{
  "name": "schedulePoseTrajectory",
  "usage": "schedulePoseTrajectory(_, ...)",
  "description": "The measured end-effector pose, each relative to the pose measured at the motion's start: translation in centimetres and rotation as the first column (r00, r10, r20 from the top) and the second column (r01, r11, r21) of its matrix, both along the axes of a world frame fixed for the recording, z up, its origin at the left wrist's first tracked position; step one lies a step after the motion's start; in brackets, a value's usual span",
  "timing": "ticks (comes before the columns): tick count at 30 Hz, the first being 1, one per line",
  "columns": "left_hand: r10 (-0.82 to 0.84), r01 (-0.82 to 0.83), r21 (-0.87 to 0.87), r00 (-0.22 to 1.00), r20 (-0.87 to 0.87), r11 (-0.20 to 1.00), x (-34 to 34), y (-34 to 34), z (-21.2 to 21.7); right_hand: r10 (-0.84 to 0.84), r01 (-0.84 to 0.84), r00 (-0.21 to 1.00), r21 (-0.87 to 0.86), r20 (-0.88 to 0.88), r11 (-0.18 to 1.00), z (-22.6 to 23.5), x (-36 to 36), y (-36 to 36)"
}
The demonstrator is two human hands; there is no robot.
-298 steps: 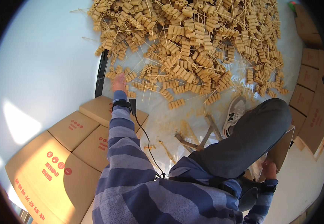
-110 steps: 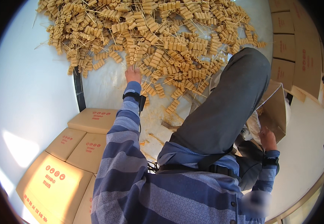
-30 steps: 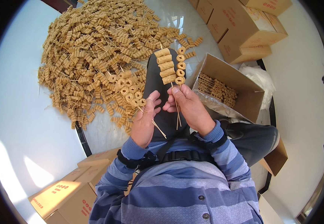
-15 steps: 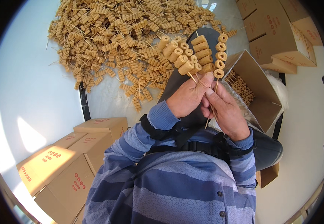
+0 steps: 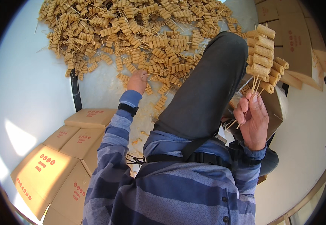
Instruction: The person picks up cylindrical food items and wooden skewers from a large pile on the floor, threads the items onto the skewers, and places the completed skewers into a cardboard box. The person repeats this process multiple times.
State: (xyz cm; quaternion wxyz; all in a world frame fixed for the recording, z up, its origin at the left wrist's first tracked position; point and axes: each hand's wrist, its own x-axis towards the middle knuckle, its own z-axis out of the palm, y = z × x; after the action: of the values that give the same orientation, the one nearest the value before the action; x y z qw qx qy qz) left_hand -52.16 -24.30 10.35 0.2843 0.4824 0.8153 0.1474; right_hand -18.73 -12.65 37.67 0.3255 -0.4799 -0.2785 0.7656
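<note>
Several skewers of tan, hollow rolled pieces (image 5: 262,50) are bunched over the right side, their rolls pointing away from me. My right hand (image 5: 254,120) is closed round their thin bare sticks, thumb and fingers pinched together. At the near edge of a big heap of similar skewers (image 5: 133,28), my left hand (image 5: 137,81) reaches in with its fingers curled down. Its fingertips are mostly hidden, so what they grip cannot be made out. Loose skewers lie right beside that hand.
An open cardboard box (image 5: 273,108) stands behind my right hand, with skewers partly visible inside. My raised knee in dark trousers (image 5: 208,86) lies between the hands. Closed cartons (image 5: 46,165) are stacked at the lower left, and more cartons (image 5: 294,37) at the upper right.
My hands have come apart from the shared bunch. The left has moved left to the heap; the right has carried the skewers right and upward. The view has shifted slightly.
</note>
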Motion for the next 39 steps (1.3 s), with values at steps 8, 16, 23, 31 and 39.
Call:
schedulePoseTrajectory(8,-0.168,0.122,-0.276,0.974,-0.151,0.953,5.8,4.1,-10.3,0.002,-0.006,0.992,0.027,0.125,1.000,0.3,1.1,-0.7)
schedulePoseTrajectory(16,0.682,-0.235,-0.656,0.434,0.589,0.717,9.0,11.0,-10.7,-0.009,0.011,0.991,-0.013,0.136,1.000,-0.6,3.8,-1.7)
schedulePoseTrajectory(23,0.803,-0.280,-0.755,0.137,0.579,0.592,10.3,12.5,-12.1,-0.055,0.064,0.982,-0.044,0.179,0.997,-0.6,4.7,-1.3)
schedulePoseTrajectory(31,0.297,-0.228,-0.278,0.051,0.954,0.933,3.1,7.5,7.3,-0.108,0.107,0.994,-0.033,-0.027,0.994,-1.1,3.4,-2.0)
schedulePoseTrajectory(39,-0.025,0.087,0.017,0.093,0.995,0.996,10.9,7.7,24.9,0.004,-0.001,1.000,0.123,-0.024,0.992,1.0,1.7,-3.9)
